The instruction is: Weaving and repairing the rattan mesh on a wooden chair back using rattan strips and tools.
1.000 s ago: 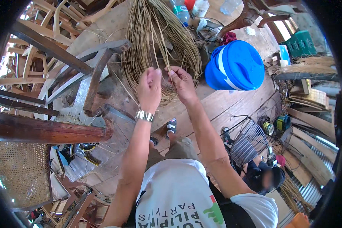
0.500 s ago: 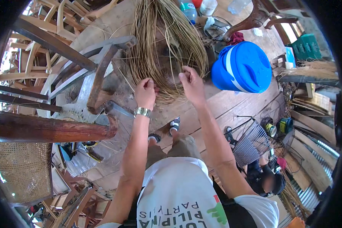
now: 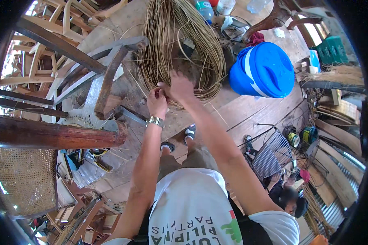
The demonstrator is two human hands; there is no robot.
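A big looped bundle of thin tan rattan strands (image 3: pixel 157 49) lies on the worktop in front of me. At its near left edge, my left hand (image 3: pixel 157 103) is closed with thumb and fingertips pinched together. Beside it, my right hand (image 3: pixel 181 87) reaches across the near curve of the bundle, its fingers bent and its thumb close to the left fingertips. What either hand pinches is too thin or hidden to make out. One loose strand (image 3: pixel 218 113) sticks out past the near right side of the bundle.
To the right stands a blue lidded water jug (image 3: pixel 270 71). A dark wooden chair frame (image 3: pixel 104 81) and a reddish wooden post (image 3: pixel 57 134) crowd the left. A plastic bottle (image 3: pixel 204 11) is at the back. At lower right, a person sits near a wire basket (image 3: pixel 270 157).
My right hand has moved left, from the bundle's near right part to beside my left hand. The left hand has stayed nearly in place. A loose strand now shows at near right.
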